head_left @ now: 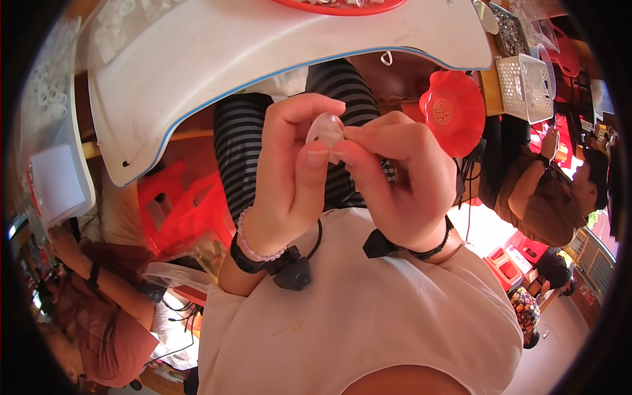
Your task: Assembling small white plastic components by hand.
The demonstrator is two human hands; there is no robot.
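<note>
A small, rounded, translucent whitish piece is held up between my two hands, over my lap. My left hand pinches it from the left between thumb and curled forefinger. From the other side, my right hand grips its right edge between thumb and forefinger, the remaining fingers folded in. A dark spot shows on the piece, but fingertips cover part of it and I cannot make out its exact kind. Both hands are apart from the white tabletop in front of me.
A red tray of small whitish pieces sits on the blue-edged tabletop. To the right are a red scalloped bowl and a white perforated basket. A red stool stands at left. Other people work on both sides; cables hang nearby.
</note>
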